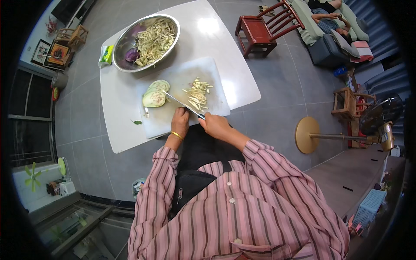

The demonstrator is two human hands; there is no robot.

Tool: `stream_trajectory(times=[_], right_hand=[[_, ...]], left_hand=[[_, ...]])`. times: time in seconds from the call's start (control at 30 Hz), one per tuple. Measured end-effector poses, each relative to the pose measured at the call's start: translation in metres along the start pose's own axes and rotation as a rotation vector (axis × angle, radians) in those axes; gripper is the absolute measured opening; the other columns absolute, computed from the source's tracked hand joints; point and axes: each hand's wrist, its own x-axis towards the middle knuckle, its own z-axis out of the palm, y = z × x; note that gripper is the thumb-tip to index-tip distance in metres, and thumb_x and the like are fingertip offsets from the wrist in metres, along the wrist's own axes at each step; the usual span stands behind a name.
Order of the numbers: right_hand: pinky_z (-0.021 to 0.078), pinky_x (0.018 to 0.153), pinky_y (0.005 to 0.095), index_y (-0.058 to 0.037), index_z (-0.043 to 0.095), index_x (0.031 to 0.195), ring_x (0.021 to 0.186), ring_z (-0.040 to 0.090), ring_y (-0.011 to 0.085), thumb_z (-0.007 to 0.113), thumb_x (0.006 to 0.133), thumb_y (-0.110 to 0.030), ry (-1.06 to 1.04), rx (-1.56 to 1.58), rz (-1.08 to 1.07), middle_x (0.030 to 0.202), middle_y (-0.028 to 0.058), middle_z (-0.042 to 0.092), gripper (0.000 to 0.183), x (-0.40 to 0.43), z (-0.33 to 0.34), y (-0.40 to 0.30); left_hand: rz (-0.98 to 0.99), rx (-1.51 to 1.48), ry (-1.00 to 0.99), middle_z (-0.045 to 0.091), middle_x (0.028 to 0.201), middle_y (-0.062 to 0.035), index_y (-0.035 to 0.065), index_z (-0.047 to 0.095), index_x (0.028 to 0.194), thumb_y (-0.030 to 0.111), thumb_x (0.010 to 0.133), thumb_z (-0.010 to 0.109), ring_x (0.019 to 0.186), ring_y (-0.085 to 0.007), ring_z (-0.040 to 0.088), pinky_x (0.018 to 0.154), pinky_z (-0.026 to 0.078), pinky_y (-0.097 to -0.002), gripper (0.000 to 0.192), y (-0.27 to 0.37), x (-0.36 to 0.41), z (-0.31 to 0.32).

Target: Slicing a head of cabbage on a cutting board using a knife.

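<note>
My right hand (215, 125) grips the handle of a kitchen knife (175, 98). Its narrow blade points away to the left over a white cutting board (177, 73). By the board's front edge, my left hand (180, 123) has curled fingers beside the blade. A small dark patch shows at its fingertips, and whether it holds anything is hidden. Overlapping round eggplant slices (154, 98) lie left of the knife tip. Right of the blade is a loose pile of cut eggplant strips (198, 92). Behind the board, a steel bowl (178, 29) contains many strips and a purple eggplant (132, 55).
A white table (125, 130) carries the board and bowl. A green-and-white packet (106, 55) sits by the bowl; a green scrap (137, 122) lies left of the board. Beyond are a red wooden chair (254, 31), a pedestal fan (307, 135), and a person (328, 24) on a sofa.
</note>
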Motion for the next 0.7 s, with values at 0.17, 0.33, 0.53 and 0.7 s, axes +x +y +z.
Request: stream_trajectory(times=[0.17, 0.33, 0.53, 0.7], right_hand=[[0.0489, 0.063, 0.0501, 0.0042, 0.056, 0.084, 0.068, 0.063, 0.0422, 0.048, 0.092, -0.038, 0.032, 0.046, 0.055, 0.072, 0.0256, 0.063, 0.044, 0.006, 0.005, 0.005], [0.0488, 0.064, 0.0503, 0.0044, 0.056, 0.084, 0.069, 0.063, 0.0421, 0.048, 0.092, -0.038, -0.048, -0.002, 0.028, 0.073, 0.026, 0.063, 0.043, -0.012, -0.016, 0.002], [0.0491, 0.064, 0.0499, 0.0045, 0.056, 0.084, 0.07, 0.063, 0.0421, 0.049, 0.092, -0.037, -0.017, -0.014, 0.002, 0.073, 0.0259, 0.063, 0.043, -0.004, -0.003, -0.002], [0.0493, 0.064, 0.0498, 0.0044, 0.057, 0.084, 0.07, 0.063, 0.0421, 0.049, 0.092, -0.037, 0.013, 0.043, 0.069, 0.074, 0.0256, 0.063, 0.043, 0.005, 0.001, -0.001]], left_hand=[[0.014, 0.026, 0.011, 0.054, 0.096, -0.014, 0.0009, 0.057, 0.083, -0.003, 0.07, 0.053, 0.092, -0.032, 0.052, 0.078, 0.047, -0.0379, 0.015, 0.004, 0.002, -0.001], [0.0, 0.018, 0.018, 0.054, 0.096, -0.0142, 0.0001, 0.057, 0.084, -0.003, 0.07, 0.053, 0.092, -0.0326, 0.052, 0.077, 0.047, -0.0385, 0.015, 0.001, -0.001, -0.001], [-0.015, -0.007, -0.012, 0.054, 0.097, -0.0139, 0.0004, 0.057, 0.084, -0.004, 0.069, 0.052, 0.092, -0.0326, 0.052, 0.077, 0.047, -0.0388, 0.016, -0.001, -0.003, -0.002], [0.029, -0.05, -0.003, 0.055, 0.097, -0.0136, 0.0003, 0.056, 0.084, -0.005, 0.069, 0.053, 0.093, -0.0322, 0.052, 0.078, 0.048, -0.0384, 0.017, -0.002, -0.003, -0.002]])
